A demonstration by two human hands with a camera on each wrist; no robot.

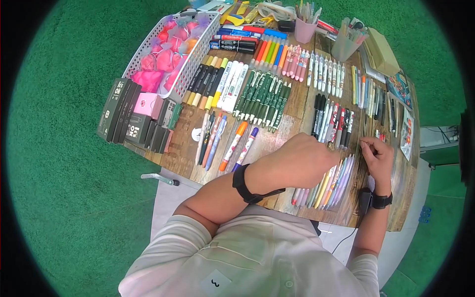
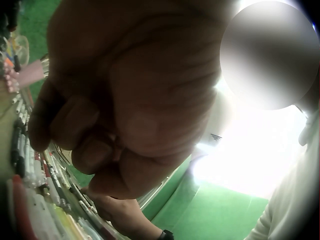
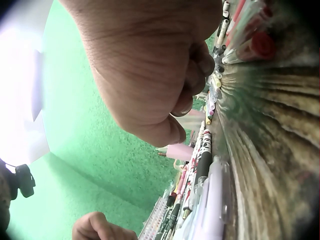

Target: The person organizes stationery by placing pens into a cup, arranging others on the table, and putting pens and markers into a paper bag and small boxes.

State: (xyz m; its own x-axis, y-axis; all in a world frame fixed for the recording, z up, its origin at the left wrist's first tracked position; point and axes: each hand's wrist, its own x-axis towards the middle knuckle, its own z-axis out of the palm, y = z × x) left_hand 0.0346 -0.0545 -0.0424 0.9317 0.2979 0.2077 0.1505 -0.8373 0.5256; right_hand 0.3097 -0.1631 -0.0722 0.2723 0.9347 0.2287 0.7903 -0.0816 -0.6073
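My left hand [image 1: 309,161] is held over the pens at the front of the table, palm down. In the left wrist view its fingers [image 2: 85,130] are curled towards the palm, with no object showing among them. Below it lies a row of pastel pens [image 1: 339,183]; just beyond are black, white and red patterned pens [image 1: 341,126]. My right hand [image 1: 378,156] hovers at the right, its fingers loosely bent and nothing visible in them. Close to its fingertips is a small red-and-white item [image 1: 379,134]. A red-ended clear item [image 3: 260,47] lies on the wood near that hand.
Rows of green pens [image 1: 262,101], white markers [image 1: 232,86] and colourful markers [image 1: 269,52] fill the table's middle. A white basket [image 1: 185,74] of pink pouches and black boxes [image 1: 118,111] stand left. A pink pen cup [image 1: 305,30] and a clear cup [image 1: 349,44] stand behind.
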